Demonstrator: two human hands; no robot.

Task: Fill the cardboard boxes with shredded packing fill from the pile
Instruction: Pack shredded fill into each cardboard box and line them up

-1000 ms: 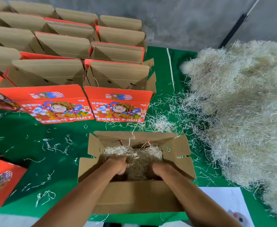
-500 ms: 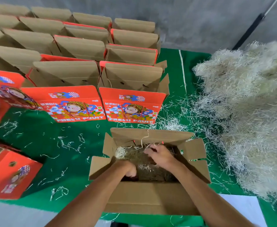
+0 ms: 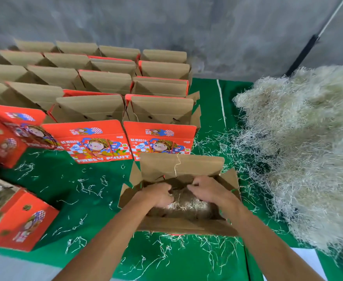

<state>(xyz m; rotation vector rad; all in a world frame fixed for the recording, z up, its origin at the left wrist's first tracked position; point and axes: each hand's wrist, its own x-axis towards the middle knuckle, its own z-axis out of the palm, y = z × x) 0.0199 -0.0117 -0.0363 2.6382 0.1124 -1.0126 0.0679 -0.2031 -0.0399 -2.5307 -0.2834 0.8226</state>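
**Both hands down in the open box, working the fill**

Left hand (image 3: 159, 194) sat inside the open box (image 3: 179, 166), fingers curled down into the shredded fill (image 3: 186, 205); it looked to be gripping a wad, though the strands under the palm were hidden. Right hand (image 3: 208, 190) lay just beside it, toward the far wall of the box, fingers bent and spread over the fill. I could not tell whether it pinched anything or only pressed.

The fill lay directly beneath both hands and stopped well short of the box rim. The pile (image 3: 308, 138) stood well off beyond the right hand, on the green tabletop (image 3: 89, 191). Rows of empty boxes (image 3: 105, 82) stood ahead of both hands, past two printed flaps.

Handling, as I judged it: the fill was very light, springy, and tangled, so it would compress under a palm and rebound. It sheds, as the loose strands scattered around the box showed. Best taken as a big two-handed scoop from the pile's near edge, squeezed together, not pinched. The box flaps were thin cardboard and would bend easily.
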